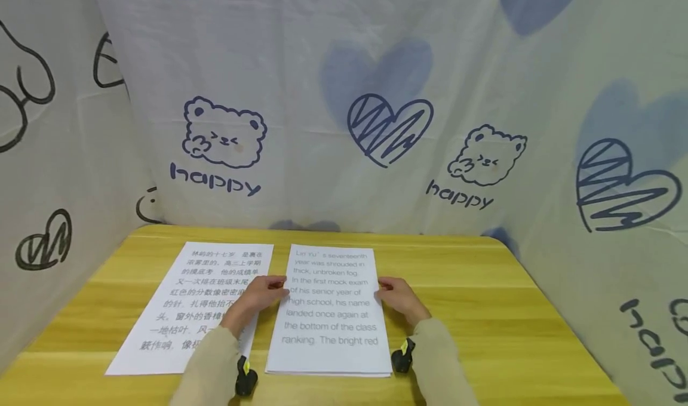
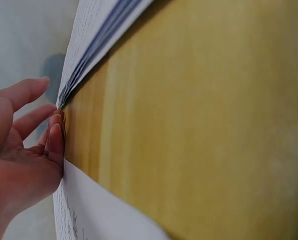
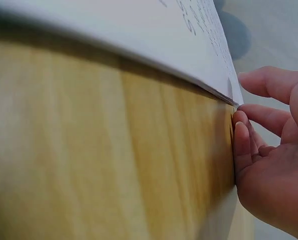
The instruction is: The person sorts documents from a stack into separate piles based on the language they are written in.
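A stack of white sheets (image 1: 329, 358) with large printed English text lies on the table in the head view. My left hand (image 1: 263, 295) is at its left edge and my right hand (image 1: 403, 298) at its right edge. In the left wrist view, the index fingertip touches the side of the layered stack (image 2: 101, 47), while the thumb is raised apart from it. From the right wrist, the index finger meets the stack's edge (image 3: 189, 77); the thumb is held just above the top sheet. The other fingers of both hands bend loosely against the tabletop.
Left of the stack lies a white sheet with Chinese print (image 1: 177, 310), partly covered by my left forearm. Beneath everything is a yellow wood-grain table (image 1: 484, 328). A pale curtain (image 1: 312, 155) with hearts and bears hangs behind and on both sides.
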The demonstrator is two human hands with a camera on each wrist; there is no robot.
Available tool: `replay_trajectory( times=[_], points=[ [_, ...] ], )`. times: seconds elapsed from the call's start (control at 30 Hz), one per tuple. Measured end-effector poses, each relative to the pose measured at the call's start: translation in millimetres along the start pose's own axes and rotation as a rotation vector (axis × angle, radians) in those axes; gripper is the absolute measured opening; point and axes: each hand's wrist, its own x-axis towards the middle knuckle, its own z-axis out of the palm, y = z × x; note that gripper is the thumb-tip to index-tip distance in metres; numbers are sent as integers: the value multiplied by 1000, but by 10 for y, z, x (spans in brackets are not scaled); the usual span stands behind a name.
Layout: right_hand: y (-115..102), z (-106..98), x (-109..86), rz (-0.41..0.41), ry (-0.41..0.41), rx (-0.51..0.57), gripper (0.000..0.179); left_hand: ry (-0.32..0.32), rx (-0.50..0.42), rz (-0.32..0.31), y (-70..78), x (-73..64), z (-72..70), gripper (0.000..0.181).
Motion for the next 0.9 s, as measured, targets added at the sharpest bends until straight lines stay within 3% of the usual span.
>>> replay_trajectory(
  times=[0.1,0.3,0.67,0.9],
  points=[
    [1,3,11,-3,4,4,46,-5,-1,9,24,-10,-3,47],
    [-17,-21,-4,3,7,-2,44,-25,-10,26,52,-30,2,62],
    [11,5,-76,-78,40,-21,40,-15,77,9,150,-62,85,55],
    [10,37,-58,-22,61,-17,43,-18,87,34,132,-70,103,60]
  ],
)
